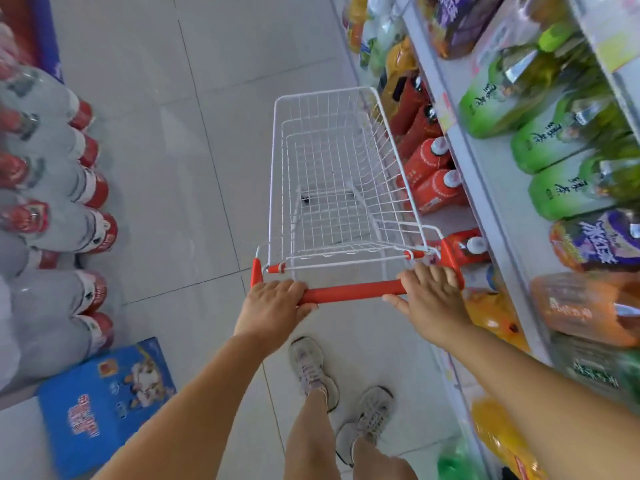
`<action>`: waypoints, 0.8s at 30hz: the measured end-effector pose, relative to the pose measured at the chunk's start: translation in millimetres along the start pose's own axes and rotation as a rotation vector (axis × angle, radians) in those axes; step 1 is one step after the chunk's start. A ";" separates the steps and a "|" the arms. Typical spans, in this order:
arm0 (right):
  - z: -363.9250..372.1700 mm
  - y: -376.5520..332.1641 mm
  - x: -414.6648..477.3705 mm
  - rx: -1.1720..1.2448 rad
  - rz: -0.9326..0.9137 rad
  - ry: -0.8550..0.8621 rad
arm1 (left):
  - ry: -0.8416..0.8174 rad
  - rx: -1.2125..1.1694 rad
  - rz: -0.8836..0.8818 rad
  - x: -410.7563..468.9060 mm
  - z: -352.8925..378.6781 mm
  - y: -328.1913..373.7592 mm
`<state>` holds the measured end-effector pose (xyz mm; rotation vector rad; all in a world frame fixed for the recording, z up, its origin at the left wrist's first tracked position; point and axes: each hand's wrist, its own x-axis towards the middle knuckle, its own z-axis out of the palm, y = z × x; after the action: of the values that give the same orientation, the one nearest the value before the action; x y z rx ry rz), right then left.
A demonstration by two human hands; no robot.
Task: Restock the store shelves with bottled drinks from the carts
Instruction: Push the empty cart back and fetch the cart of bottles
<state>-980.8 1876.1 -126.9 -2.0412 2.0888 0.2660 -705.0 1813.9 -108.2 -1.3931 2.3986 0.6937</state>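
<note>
A pale tiled floor [145, 133] runs down a store aisle between stacked goods on the left and a shelf unit [485, 188] on the right. In the middle of the aisle stands a small white wire cart [332, 174], its basket holding nothing, with a red handle bar [349, 292] across the near end. The left hand [273, 306] is wrapped around the bar's left end, and the right hand [429, 296] is closed over its right end, fingers curled on top. The shelves just beside the cart carry bottled drinks: green-labelled bottles [540, 133] on the upper level and red bottles with white caps [429, 174] on the lower one. Along the left side lie packs of clear bottles with red caps [59, 188], and a blue carton [104, 403] rests on the floor near them.
</note>
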 end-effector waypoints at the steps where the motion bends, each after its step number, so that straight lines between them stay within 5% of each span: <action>1: -4.4 -6.1 17.4 -0.004 -0.004 -0.005 | -0.001 -0.007 -0.004 9.0 -9.1 -12.5; 13: -71.6 -75.1 247.4 -0.033 -0.101 -0.208 | 0.001 -0.041 -0.069 134.6 -115.8 -167.7; 24: -150.0 -138.7 508.5 -0.010 -0.240 -0.097 | 0.042 -0.073 -0.199 279.1 -246.6 -313.6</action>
<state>-855.7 1342.7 -118.9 -2.2110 1.7688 0.3276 -571.2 1345.8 -112.3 -1.6633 2.2449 0.7128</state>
